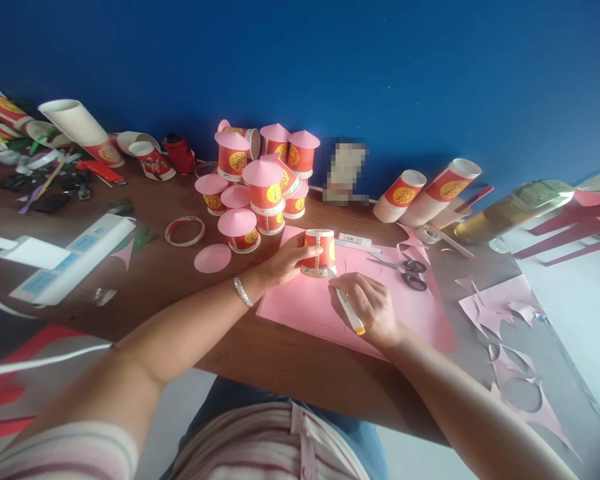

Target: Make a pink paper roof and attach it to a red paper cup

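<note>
My left hand (pixel 286 259) is closed round a red and yellow paper cup (pixel 321 251) that stands upside down on a pink paper sheet (pixel 310 307). My right hand (pixel 373 308) grips a white pen with an orange end (pixel 349 311), its tip at the base of the cup on the sheet. Behind the cup rises a pile of similar cups with pink cone lids (pixel 263 183). A loose pink paper disc (pixel 213 258) lies on the brown table (pixel 180 280) to the left.
Scissors (pixel 410 270) lie on the pink sheet right of the cup. Stacks of cups (pixel 425 190) lie at the back right, a tape ring (pixel 185 231) and white power strip (pixel 75 257) at left. Pink offcuts (pixel 500 310) lie to the right, clutter at far left.
</note>
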Motion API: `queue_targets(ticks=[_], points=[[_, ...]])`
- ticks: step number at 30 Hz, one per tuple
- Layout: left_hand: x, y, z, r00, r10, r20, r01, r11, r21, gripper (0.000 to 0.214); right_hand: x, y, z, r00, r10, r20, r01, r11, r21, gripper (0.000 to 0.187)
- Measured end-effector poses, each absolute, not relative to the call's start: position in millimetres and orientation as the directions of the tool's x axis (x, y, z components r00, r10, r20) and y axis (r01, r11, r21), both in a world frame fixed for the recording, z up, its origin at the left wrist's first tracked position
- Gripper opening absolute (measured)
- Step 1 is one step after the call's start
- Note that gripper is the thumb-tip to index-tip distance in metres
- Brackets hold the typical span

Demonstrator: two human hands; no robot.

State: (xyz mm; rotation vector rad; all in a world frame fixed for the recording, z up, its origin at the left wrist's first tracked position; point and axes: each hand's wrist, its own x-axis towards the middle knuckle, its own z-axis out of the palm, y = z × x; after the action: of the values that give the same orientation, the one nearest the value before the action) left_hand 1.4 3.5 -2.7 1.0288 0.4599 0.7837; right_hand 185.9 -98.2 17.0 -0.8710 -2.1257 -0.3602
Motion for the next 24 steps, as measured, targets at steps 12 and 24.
queue_targets(ticks=[12, 24], points=[[0.7, 3.9, -3.5, 0.646, 0.763, 0.017, -0.366, 0.290, 0.884, 0.039, 185.7, -99.0, 18.9, -0.451, 0.457, 0.767, 0.688, 0.726, -0.029, 0.023], [0.0, 3.1, -1.1, 0.648, 0.761, 0.039, -0.355, 0.257, 0.899, 0.038, 184.1, -102.5, 18.4, -0.468, 0.427, 0.774, 0.664, 0.748, -0.012, 0.022]])
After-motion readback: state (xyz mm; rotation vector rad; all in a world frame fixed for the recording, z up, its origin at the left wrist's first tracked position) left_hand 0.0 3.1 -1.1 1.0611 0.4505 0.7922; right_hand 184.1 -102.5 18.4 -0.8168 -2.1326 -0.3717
